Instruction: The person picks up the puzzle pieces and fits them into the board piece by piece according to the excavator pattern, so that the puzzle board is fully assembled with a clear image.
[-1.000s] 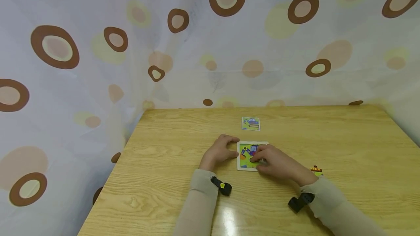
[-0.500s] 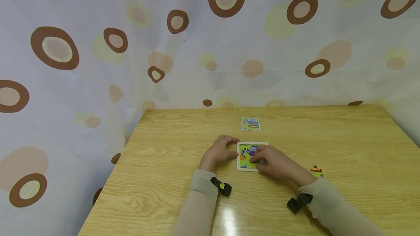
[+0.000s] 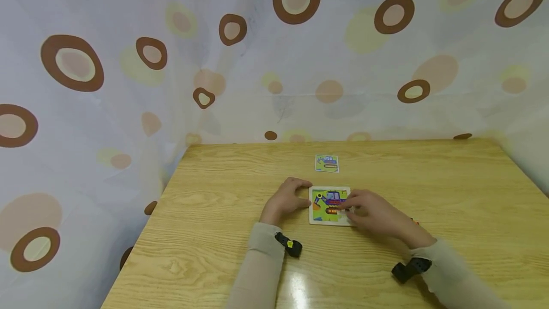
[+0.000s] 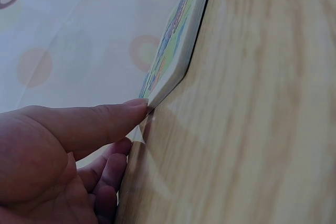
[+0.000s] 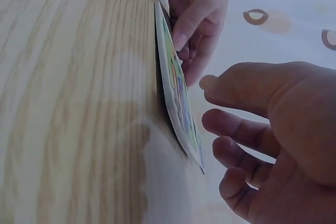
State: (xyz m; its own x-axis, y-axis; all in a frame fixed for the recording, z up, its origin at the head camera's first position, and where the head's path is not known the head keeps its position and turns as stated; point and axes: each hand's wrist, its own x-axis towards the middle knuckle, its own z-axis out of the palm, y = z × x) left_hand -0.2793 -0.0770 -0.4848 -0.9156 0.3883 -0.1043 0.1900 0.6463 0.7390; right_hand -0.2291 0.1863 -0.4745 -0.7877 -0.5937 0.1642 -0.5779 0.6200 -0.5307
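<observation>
A small jigsaw puzzle in a white-rimmed tray lies on the table, showing a blue excavator on green. Its lower right part shows pale backing, partly covered by fingers. At the tray's left edge, my left hand touches the rim with the thumb and a fingertip, its other fingers loosely bent. My right hand hovers over the tray's right side, fingers loosely bent. In the right wrist view, nothing is seen between the right thumb and fingers, which stand apart from the tray.
Behind the tray lies a small card with a matching excavator picture. A loose puzzle piece shows just past my right wrist, mostly hidden by it. A patterned cloth hangs at the table's far and left edges.
My right hand has drawn back to the right from the puzzle's middle, uncovering an orange-and-dark track piece lying in the picture. The loose piece is now mostly hidden. My left hand stays put.
</observation>
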